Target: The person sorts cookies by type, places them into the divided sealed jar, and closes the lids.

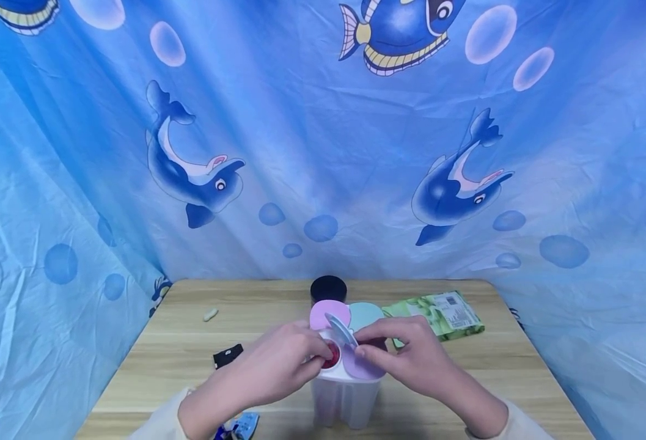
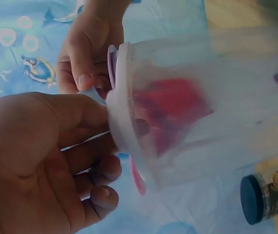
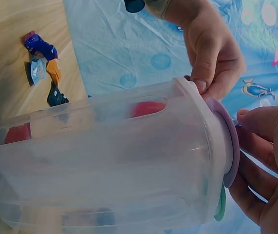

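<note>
A clear plastic storage container with a white top and several coloured flip lids stands upright at the table's front middle. My right hand pinches one raised pale lid between thumb and fingers. At the round opening beneath it, my left hand has its fingertips on a red packet, which shows blurred through the upper wall. Its other fingers curl loosely outside the rim. Pink, green and purple lids lie shut. Another red piece shows low in the container.
Behind the container stands a jar with a black lid. To the right lies a green bag. On the left are a small pale piece, a black packet and blue wrappers. A printed curtain hangs behind the table.
</note>
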Available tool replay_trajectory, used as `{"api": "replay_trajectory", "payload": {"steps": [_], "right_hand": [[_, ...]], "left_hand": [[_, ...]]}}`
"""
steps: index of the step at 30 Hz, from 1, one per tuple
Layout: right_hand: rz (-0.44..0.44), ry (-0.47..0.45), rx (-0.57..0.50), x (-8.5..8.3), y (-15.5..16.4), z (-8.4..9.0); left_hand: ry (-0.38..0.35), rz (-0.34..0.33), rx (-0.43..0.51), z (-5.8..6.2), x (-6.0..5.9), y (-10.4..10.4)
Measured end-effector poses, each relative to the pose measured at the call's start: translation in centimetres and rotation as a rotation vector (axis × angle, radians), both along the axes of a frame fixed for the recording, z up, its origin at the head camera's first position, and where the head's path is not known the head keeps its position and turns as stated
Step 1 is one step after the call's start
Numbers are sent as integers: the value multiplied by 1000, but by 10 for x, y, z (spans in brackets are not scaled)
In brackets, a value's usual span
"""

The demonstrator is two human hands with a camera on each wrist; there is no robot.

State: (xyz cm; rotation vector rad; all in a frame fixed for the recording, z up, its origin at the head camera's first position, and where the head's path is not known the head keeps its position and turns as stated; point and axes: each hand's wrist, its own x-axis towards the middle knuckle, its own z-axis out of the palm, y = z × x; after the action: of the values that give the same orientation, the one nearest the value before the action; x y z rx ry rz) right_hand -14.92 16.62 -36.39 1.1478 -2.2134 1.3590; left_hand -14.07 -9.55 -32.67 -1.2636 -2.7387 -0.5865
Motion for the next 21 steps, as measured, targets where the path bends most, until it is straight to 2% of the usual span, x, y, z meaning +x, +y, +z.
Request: {"api": "replay_trajectory", "payload": {"steps": [5, 9, 13, 17, 21], "right_hand": [[5, -2, -1, 0, 0, -1], [-2, 9, 2, -1, 1, -2], [-15, 12, 2, -2, 1, -2], [-14, 13, 2, -2, 1, -2], [-10, 23, -4, -2, 1, -3]], "left_hand": [[-147, 15, 166, -5, -7, -16], [-167, 50, 269, -4, -8, -35], [-187, 115, 299, -5, -5, -56], [-248, 136, 342, -17, -1, -79], [-354, 169, 351, -37, 4, -101]]}}
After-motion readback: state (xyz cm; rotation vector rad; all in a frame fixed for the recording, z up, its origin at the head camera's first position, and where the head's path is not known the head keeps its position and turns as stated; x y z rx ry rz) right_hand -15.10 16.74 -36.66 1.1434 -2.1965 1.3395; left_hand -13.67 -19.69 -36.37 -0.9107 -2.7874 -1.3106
